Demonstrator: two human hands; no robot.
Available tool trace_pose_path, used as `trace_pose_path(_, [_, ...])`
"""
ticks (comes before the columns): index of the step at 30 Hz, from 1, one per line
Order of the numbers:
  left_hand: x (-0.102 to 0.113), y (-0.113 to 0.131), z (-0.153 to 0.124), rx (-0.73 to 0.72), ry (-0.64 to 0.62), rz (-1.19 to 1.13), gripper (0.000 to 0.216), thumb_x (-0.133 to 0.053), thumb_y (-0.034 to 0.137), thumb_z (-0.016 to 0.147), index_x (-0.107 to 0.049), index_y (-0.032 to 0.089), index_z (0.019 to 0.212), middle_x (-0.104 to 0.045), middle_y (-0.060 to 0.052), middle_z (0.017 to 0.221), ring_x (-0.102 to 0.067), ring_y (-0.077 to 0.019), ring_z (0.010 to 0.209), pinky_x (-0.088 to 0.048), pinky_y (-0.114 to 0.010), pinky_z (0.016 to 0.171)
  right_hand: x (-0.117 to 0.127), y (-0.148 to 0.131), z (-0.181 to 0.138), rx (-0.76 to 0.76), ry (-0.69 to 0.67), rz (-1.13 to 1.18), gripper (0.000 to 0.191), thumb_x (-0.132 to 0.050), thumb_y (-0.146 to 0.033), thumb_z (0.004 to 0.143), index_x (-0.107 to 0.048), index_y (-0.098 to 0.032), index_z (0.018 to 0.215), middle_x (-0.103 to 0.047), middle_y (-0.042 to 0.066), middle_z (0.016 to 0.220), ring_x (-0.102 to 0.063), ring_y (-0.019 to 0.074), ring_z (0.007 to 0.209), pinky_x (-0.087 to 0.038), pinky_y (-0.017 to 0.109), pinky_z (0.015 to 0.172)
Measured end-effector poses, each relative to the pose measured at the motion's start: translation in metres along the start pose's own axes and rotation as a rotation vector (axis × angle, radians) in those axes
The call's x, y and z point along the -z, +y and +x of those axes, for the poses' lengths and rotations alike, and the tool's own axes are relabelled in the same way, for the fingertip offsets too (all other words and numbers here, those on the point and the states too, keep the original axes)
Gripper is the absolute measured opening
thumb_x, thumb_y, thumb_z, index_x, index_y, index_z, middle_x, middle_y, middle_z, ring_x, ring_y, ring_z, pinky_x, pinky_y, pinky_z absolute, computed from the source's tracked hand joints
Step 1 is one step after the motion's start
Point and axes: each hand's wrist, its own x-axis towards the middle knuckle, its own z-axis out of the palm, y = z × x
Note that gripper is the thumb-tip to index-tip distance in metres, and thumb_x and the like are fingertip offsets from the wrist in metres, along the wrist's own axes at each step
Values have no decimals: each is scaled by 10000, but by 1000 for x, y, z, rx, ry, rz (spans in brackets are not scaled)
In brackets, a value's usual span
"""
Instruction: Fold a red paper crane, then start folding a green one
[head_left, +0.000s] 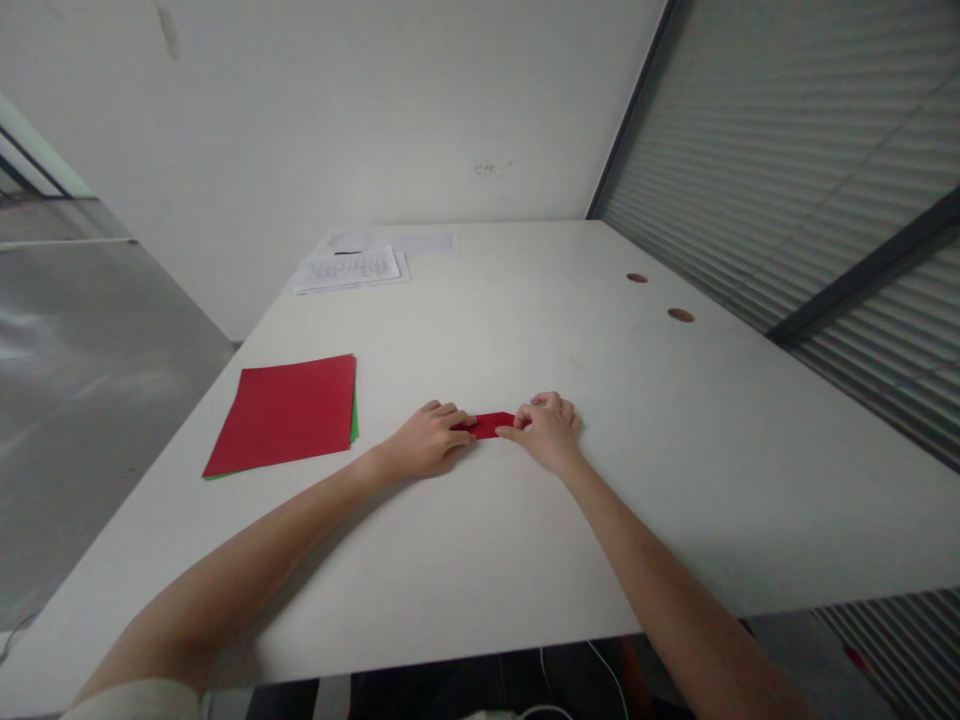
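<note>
A small folded piece of red paper point(489, 426) lies on the white table between my hands. My left hand point(433, 439) has its thumb and fingers closed on the paper's left end. At the right end, the thumb and index finger of my right hand point(550, 428) pinch the paper, with the other fingers curled. My fingers cover both ends, so only the middle of the strip and a slanted upper right edge show.
To the left lies a stack of square paper point(289, 415), red on top with green peeking out beneath. Printed sheets point(349, 268) rest at the table's far left. Two round holes point(681, 315) pierce the white tabletop point(525, 330) near the window blinds on the right.
</note>
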Motion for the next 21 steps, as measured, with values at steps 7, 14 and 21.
trace_pose_path(7, [4,0,-1,-16,-28,-37,232,-547,190,830,-677,213,1020,-639,-79,1181,-568,-220,966,-393,-355,795,5,-1,-5,235,83,156,128,-631,-317,825,-734,-240,828,-658,81,955,-535,274,985,-392,472,892])
trace_pose_path(14, [1,-17,-4,-61,8,-242,332,-498,121,815,-708,218,1053,-640,-82,1215,-586,-220,1005,-415,-358,891,7,-14,-15,770,-117,292,392,-482,-27,807,-716,-222,1054,-735,46,1031,-639,197,973,-485,370,902])
trace_pose_path(21, [-2,-32,-5,-87,57,-457,385,-523,71,681,-752,191,966,-652,-125,1222,-642,-233,959,-453,-365,881,9,-12,-16,666,-166,268,388,-487,-26,784,-737,-220,1007,-741,43,1030,-661,201,992,-504,364,909])
